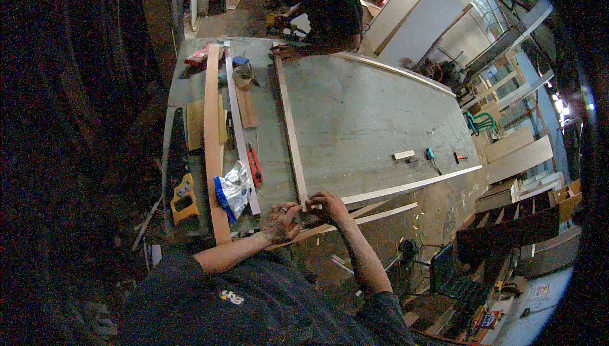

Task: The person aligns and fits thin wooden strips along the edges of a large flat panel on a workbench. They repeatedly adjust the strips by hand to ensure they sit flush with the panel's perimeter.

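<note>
Handsaw [184, 199] at the left edge of the tabletop [368, 111], then a plank [214, 111], a bag [238, 189] overlapping it, a red tool [255, 165]. Next, left hand [281, 223], fingers loosely bent, by the near end of a narrow strip [291, 130] stretching toward a co-worker [330, 16]. Right hand [327, 208] at that same end, fingers curled; cannot tell whether gripping, for either. Farther right, another strip [412, 184] along the near edge, a pale block [403, 155], a teal tool [430, 154].

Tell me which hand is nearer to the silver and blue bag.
Left. The left hand is to the lower right of the bag, apart from it; the right hand is farther right, at the near end of a wooden strip.
</note>
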{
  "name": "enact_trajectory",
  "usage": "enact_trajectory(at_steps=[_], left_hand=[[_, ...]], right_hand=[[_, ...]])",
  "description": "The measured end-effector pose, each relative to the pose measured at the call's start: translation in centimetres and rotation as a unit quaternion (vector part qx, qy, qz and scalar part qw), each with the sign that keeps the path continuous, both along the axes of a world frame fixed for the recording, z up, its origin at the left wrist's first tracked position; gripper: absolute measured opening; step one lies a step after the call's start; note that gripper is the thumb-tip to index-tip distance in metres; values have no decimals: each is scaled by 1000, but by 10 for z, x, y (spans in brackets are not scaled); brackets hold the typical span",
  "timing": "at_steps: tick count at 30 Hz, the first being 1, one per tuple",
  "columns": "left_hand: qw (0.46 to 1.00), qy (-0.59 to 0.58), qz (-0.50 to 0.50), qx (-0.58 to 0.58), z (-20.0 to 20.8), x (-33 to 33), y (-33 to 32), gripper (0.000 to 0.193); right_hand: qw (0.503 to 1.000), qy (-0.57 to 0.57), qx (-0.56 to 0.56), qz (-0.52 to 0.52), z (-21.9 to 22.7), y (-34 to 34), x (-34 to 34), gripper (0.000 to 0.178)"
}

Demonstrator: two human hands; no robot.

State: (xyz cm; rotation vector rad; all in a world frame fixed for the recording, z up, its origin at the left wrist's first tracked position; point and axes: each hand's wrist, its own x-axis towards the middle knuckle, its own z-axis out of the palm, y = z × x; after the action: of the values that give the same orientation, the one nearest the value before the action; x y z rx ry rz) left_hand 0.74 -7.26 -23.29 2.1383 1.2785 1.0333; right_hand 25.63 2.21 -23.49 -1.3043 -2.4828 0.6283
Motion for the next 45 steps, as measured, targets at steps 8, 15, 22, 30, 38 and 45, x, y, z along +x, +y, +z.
enact_trajectory(at_steps=[8,15,22,30,38,45], left_hand=[[1000,21,5,-10,7,-1,-1,64],[1000,6,-4,-2,4,-1,0,63],[998,-13,-20,-52,-25,7,8,60],[997,61,-15,-50,9,1,6,60],[974,222,-41,31,12,9,9,59],[957,285,-61,17,20,17,19,59]], right_hand=[[999,-4,31,15,-12,3,8,25],[1000,4,-21,3,-8,8,3,27],[976,89,-193,-56,9,3,0,23],[985,-123,-103,-63,17,-3,-8,34],[995,-79,-58,-27,47,-6,-18,40],[971,73,-221,-60,50,7,-8,50]])
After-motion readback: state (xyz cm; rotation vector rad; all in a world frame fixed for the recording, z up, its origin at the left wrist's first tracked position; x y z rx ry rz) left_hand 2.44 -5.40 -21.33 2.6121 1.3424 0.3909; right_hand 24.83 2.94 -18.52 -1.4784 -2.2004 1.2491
